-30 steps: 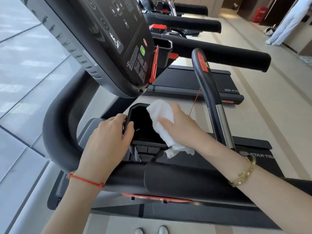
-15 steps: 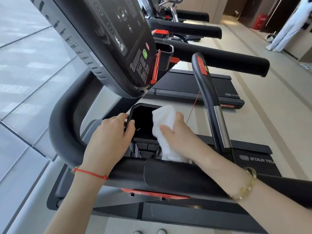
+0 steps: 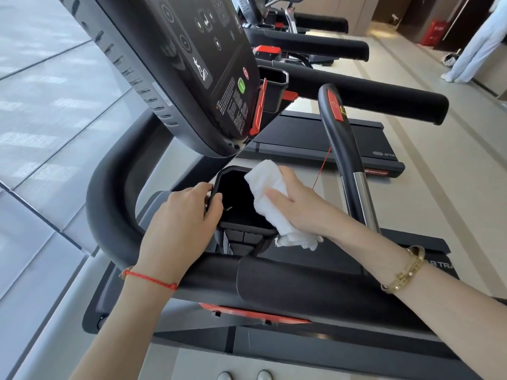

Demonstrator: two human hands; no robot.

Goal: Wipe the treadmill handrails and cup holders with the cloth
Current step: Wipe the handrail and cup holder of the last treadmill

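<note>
A black cup holder (image 3: 238, 209) sits below the treadmill console, just beyond the padded black handrail (image 3: 288, 286) that runs across in front of me. My left hand (image 3: 181, 223) grips the holder's left rim, thumb hooked over the edge. My right hand (image 3: 299, 207) holds a crumpled white cloth (image 3: 270, 193) against the holder's right rim, with the cloth's loose end hanging over the near right corner. The curved left handrail (image 3: 109, 187) bends up at the left.
The console (image 3: 192, 64) overhangs the holder from above. An upright grip bar (image 3: 345, 160) with a red button stands just right of my right hand. Further treadmills line up behind. A glass wall runs along the left, and someone in white stands at the far right (image 3: 474, 48).
My right hand slid the cloth up along the holder's right rim, then a little back down. The left hand kept its grip on the left rim. The view shifted slightly.
</note>
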